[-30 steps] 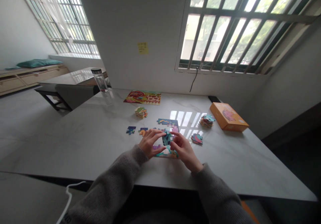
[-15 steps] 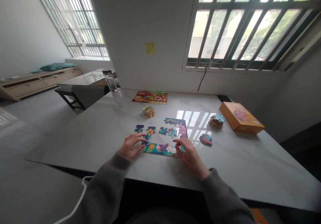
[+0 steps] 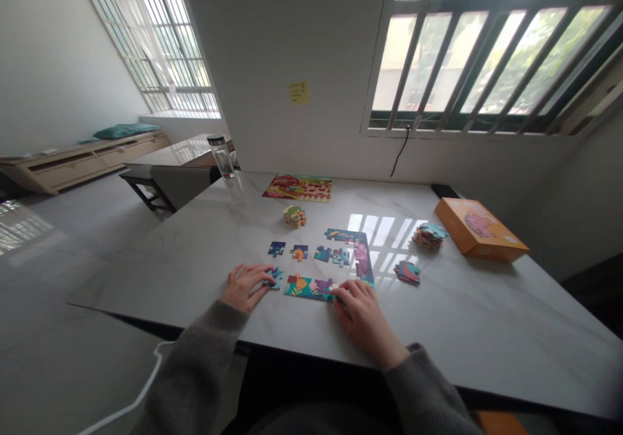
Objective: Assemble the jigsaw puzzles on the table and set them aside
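Observation:
My left hand (image 3: 248, 285) has its fingertips on a blue puzzle piece (image 3: 276, 278), left of the joined bottom row of the puzzle (image 3: 302, 287). That row shows a yellow hand-like shape and purple parts. My right hand (image 3: 359, 305) lies over the row's right end, fingers together, hiding what is under them. The right edge of the puzzle (image 3: 362, 256) joins the top strip (image 3: 341, 234). Inside lie two joined blue pieces (image 3: 331, 255). A piece with an orange shape (image 3: 299, 252) and a dark blue piece (image 3: 277, 248) lie apart to the left.
Behind are a stack of pieces (image 3: 294, 217) and a farm picture puzzle (image 3: 299, 188). To the right lie a loose red and teal piece (image 3: 407, 272), another stack (image 3: 429, 236) and an orange box (image 3: 479, 228). A glass bottle (image 3: 222, 157) stands at the back left.
My left hand has moved the blue piece left, away from the orange-shape piece and the bottom row. My right hand has come down over the row's right end.

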{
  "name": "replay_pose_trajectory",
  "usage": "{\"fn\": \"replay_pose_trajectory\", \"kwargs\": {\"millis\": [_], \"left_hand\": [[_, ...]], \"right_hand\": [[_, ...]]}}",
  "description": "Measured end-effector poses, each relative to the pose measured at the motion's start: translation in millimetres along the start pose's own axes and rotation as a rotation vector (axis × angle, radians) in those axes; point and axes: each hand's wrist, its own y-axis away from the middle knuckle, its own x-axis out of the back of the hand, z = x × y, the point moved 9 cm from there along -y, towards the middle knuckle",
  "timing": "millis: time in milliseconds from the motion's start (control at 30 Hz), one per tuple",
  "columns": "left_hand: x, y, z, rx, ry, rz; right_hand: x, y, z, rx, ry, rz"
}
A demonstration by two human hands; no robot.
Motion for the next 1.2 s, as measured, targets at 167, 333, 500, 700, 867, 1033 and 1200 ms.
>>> {"fn": "replay_pose_trajectory", "kwargs": {"millis": [167, 333, 500, 700, 867, 1033, 1200], "left_hand": [[5.8, 1, 14, -0.002, -0.017, 0.073], [0.3, 0, 25, -0.093, 0.010, 0.041], [-1.2, 1, 18, -0.076, -0.009, 0.039], [2.9, 5, 12, -0.015, -0.029, 0.045], [4.2, 5, 10, -0.017, -0.027, 0.073], [8.5, 5, 3, 0.012, 0.028, 0.144], [9.5, 4, 2, 0.043, 0.046, 0.153]], "right_hand": [[-1, 0, 0, 0.004, 0.001, -0.003], [0, 0, -1, 0.003, 0.007, 0.004], [2, 0, -1, 0.005, 0.007, 0.010], [0, 0, 1, 0.002, -0.001, 0.008], [3, 0, -2, 0.010, 0.000, 0.017], [22, -21, 11, 0.030, 0.046, 0.020], [21, -64, 48, 0.001, 0.275, -0.104]]}}
